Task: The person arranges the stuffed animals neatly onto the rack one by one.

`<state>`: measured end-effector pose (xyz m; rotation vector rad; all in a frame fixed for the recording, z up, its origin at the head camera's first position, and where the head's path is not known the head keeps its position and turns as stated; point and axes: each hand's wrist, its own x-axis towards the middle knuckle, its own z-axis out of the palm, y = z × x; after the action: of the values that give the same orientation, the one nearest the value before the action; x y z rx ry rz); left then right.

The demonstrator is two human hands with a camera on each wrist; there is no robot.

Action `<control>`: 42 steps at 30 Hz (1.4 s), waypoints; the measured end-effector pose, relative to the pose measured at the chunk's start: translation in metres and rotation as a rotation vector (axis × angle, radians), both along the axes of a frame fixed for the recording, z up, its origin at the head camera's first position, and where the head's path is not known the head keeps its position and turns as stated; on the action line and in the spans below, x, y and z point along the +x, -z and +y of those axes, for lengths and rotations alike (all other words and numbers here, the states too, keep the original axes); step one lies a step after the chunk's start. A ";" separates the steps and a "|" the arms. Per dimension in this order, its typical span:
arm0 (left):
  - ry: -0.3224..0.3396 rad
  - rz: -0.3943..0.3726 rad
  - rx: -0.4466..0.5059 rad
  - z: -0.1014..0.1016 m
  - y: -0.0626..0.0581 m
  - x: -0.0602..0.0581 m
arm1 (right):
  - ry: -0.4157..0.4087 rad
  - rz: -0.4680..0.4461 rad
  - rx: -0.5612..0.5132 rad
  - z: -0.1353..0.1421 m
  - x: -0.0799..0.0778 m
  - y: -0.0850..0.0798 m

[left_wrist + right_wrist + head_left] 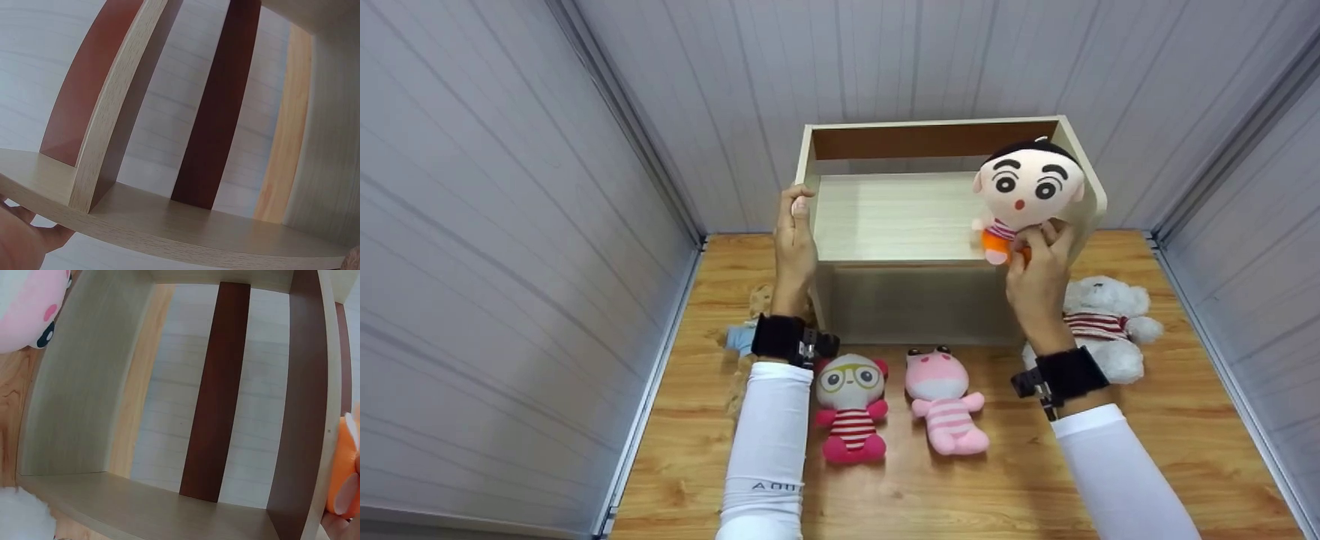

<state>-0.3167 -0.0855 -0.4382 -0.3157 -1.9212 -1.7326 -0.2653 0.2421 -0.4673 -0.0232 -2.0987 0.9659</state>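
A plush doll (1029, 187) with a black-topped head, thick eyebrows and orange shorts is held by my right hand (1041, 277) at its lower body, over the right end of the shelf. In the right wrist view only the doll's orange shorts (342, 467) show, at the right edge. My left hand (795, 247) holds the left side panel of the pale wooden shelf unit (900, 217). Part of that left hand (25, 242) appears in the left wrist view, behind the panel's edge. Below the shelf board lies an open lower compartment (919, 304).
On the wooden floor lie a red-and-white striped plush (852, 427) with glasses and a pink frog-like plush (948, 420). A white bear (1104, 360) sits right of the unit. A brown plush in blue (740, 340) is partly hidden by my left arm. Grey walls (885, 60) enclose the space.
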 end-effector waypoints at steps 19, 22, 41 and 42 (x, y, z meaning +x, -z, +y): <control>-0.010 0.015 -0.008 -0.003 0.002 0.001 | 0.021 -0.083 0.093 -0.003 0.005 0.001; -0.013 0.014 -0.003 -0.004 0.003 0.001 | 0.050 -0.142 0.124 -0.004 0.004 -0.002; 0.015 0.008 0.001 -0.004 0.003 0.005 | 0.027 -0.231 0.182 0.002 -0.009 -0.008; 0.014 0.009 0.000 -0.004 0.003 0.006 | 0.025 -0.234 0.190 0.003 -0.010 -0.008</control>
<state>-0.3109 -0.0892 -0.4414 -0.3373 -1.9171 -1.7366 -0.2749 0.2447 -0.4592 -0.0685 -2.3923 0.7759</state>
